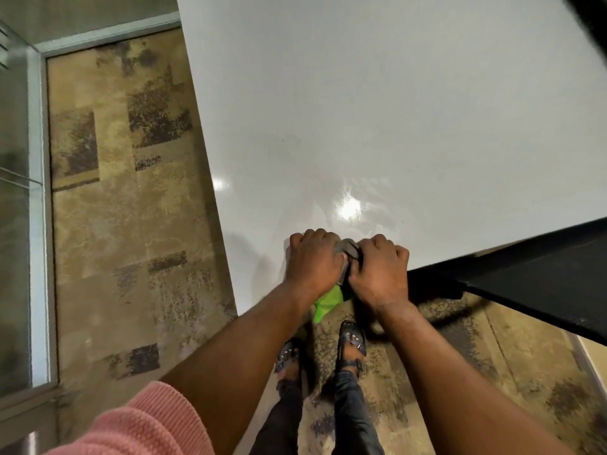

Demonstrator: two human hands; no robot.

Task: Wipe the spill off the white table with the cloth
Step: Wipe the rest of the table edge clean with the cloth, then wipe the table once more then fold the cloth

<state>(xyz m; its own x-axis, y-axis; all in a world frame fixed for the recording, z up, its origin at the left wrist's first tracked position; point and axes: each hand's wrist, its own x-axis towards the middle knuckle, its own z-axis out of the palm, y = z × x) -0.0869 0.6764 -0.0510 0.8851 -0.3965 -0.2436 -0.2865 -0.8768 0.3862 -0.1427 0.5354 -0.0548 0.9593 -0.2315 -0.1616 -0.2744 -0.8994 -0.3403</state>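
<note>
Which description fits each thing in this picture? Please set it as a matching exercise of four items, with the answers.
Things:
1. cloth
2. white table
3. left hand
4. sleeve

Descriptions:
A. pink, knitted
B. glossy, with a bright light reflection
C. grey, bunched between both hands
D. knuckles up, beside the right hand

Pairs: 1-C, 2-B, 3-D, 4-A
</note>
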